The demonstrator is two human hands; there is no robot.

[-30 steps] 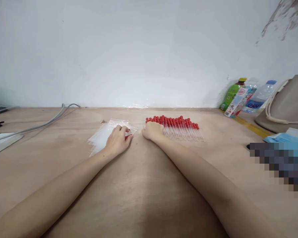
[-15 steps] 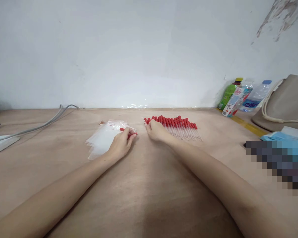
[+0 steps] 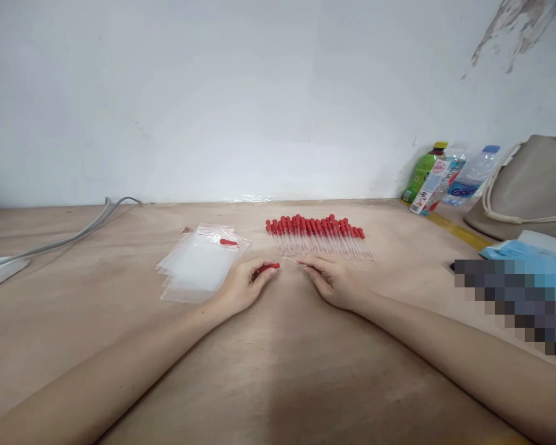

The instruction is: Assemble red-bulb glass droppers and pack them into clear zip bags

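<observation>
My left hand [image 3: 249, 285] is closed, pinching a red rubber dropper bulb [image 3: 273, 266] that points to the right. Facing it, my right hand [image 3: 330, 281] is closed on a thin clear dropper tube [image 3: 289, 260], its tip aimed left toward the bulb; bulb and tube are apart. Behind my hands lies a row of droppers [image 3: 322, 227] with red bulbs at the far end and clear tubes toward me. Left of them is a fanned stack of clear plastic bags [image 3: 197, 266], with one loose red bulb [image 3: 228, 242] resting on top.
A grey cable [image 3: 88, 228] crosses the wooden table at the left, over a white object [image 3: 2, 275]. At the right stand a green bottle [image 3: 424, 173], a carton [image 3: 430, 188], a clear bottle [image 3: 472, 179] and a beige bag [image 3: 528, 185]. A blue packet [image 3: 509, 250] lies in front.
My right hand has come from the left end of the dropper row toward me and to the right, now with a tube in it. My left hand has moved right and nearer, holding its bulb.
</observation>
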